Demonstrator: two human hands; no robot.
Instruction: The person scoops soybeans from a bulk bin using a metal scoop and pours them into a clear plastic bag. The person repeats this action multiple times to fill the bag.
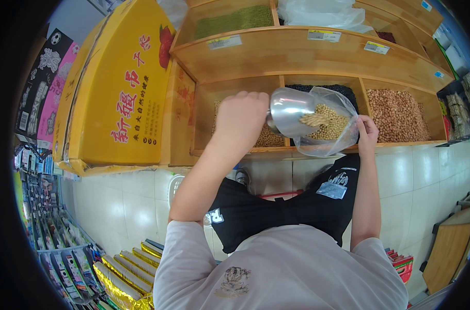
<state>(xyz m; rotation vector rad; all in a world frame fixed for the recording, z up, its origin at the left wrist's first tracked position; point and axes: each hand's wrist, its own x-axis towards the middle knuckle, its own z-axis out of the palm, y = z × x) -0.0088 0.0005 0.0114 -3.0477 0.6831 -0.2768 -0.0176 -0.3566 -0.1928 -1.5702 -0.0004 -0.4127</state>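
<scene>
My left hand [242,116] is closed around the handle of a metal scoop [293,108], its mouth tilted into a clear plastic bag [316,147]. Pale yellow beans, apparently soybeans [332,128], fill part of the bag. A stream of them, blurred by motion, slides off the scoop's lip. With thumb and fingers, my right hand [368,130] pinches the right side of the bag's rim. The bag hangs over a wooden compartment of black beans [339,91], mostly covering it. Tan beans [271,139] lie in the compartment under my left wrist, partly hidden.
Shelled peanuts [395,116] fill the right compartment. A higher tier holds green beans [235,21] and crumpled plastic bags [324,15]. A large yellow carton [115,93] stands at the left. The bin's front wooden edge [409,144] runs before my legs, above a tiled floor [397,174].
</scene>
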